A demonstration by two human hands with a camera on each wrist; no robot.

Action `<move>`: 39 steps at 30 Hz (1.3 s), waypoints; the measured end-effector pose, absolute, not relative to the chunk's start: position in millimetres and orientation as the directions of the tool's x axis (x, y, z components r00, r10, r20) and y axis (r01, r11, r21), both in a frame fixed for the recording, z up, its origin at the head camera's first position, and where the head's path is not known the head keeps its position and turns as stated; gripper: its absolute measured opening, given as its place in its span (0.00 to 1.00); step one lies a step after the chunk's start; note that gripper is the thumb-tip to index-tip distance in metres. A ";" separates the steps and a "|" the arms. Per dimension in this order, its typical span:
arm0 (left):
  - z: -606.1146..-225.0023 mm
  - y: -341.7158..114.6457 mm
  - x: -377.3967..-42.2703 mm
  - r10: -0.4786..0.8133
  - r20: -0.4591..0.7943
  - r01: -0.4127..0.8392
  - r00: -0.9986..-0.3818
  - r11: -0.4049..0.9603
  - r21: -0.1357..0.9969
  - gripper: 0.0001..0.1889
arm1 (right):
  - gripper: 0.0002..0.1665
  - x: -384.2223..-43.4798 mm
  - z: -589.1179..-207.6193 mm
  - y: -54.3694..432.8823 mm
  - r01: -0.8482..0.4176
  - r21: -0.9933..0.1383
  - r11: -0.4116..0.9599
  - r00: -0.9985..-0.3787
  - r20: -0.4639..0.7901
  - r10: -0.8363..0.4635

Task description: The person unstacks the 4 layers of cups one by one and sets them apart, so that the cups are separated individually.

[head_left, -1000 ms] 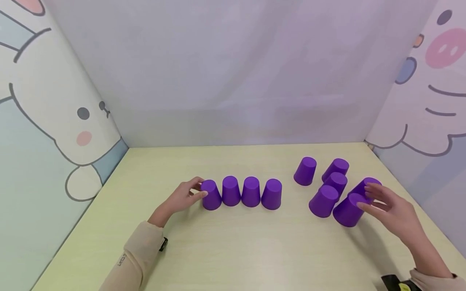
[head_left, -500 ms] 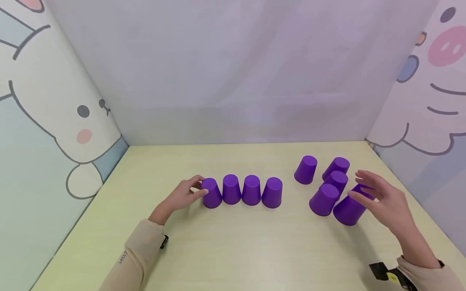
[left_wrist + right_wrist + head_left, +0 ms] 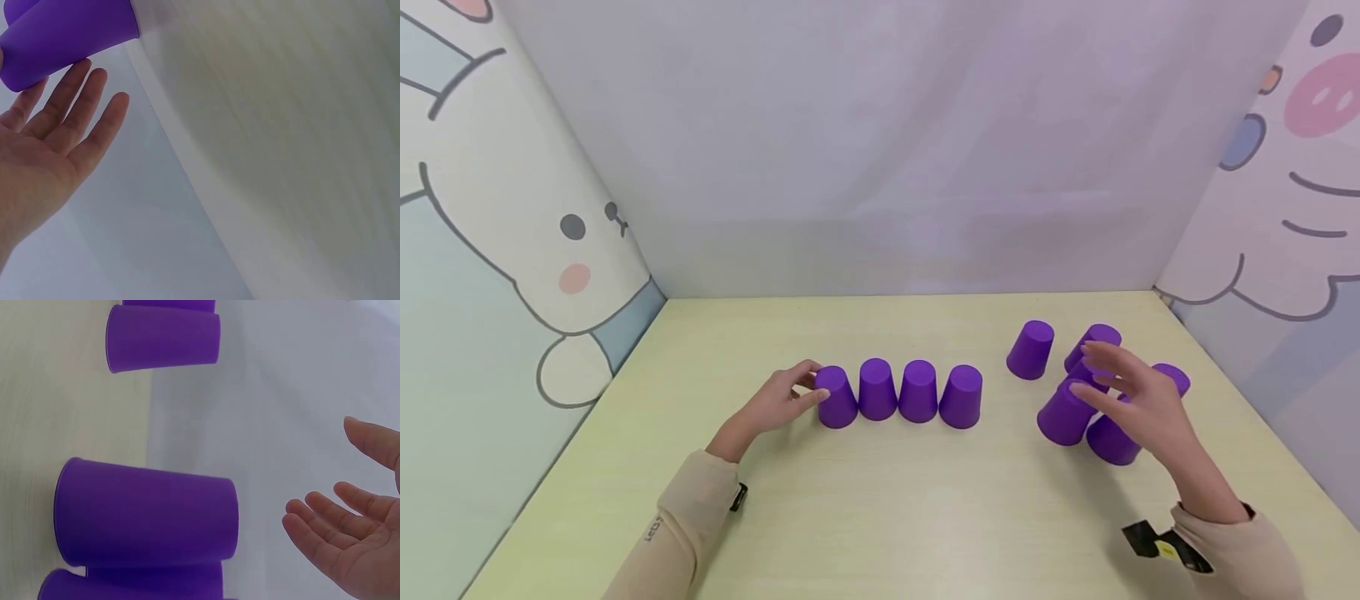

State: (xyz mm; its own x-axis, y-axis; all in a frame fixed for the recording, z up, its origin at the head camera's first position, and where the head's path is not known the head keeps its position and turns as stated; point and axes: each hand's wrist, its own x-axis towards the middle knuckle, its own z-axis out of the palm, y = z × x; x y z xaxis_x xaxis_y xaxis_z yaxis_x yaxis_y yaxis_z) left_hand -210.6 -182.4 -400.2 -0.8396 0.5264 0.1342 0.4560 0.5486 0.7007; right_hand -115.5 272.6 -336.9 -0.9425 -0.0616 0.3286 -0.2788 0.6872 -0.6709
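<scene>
Upside-down purple cups stand on the pale wooden table. My left hand is at the leftmost cup of a short row, thumb at its near side and fingers behind it. In the left wrist view the fingertips touch the wall of that cup. My right hand hovers above the loose group on the right, fingers spread and holding nothing. Beneath and beside it stand a front cup and another cup, both partly hidden by it. The right wrist view shows air between the right hand and the nearest cup.
Three more cups continue the row, ending with the right-end cup. A separate cup stands behind, between the row and the group. A plain pale wall closes the back, and printed panels flank both sides.
My right hand has moved left, from over the rightmost cups to above the front cup of the group. The left hand has stayed at the end cup, and the cups stand where they were.
</scene>
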 end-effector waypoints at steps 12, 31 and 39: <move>-395.9 -181.6 -211.0 0.536 0.139 0.466 -0.833 0.544 0.698 0.14 | 0.31 -134.6 -341.2 235.0 -0.418 -0.691 0.590 -0.902 0.392 -0.180; -398.0 -181.9 -210.1 0.524 0.137 0.459 -0.841 0.555 0.694 0.14 | 0.35 -169.1 -375.3 178.8 -0.379 -0.706 0.599 -0.925 0.278 -0.258; -398.2 -182.4 -208.9 0.521 0.127 0.448 -0.844 0.554 0.702 0.14 | 0.30 -179.5 -384.0 171.1 -0.300 -0.722 0.624 -0.953 0.199 -0.228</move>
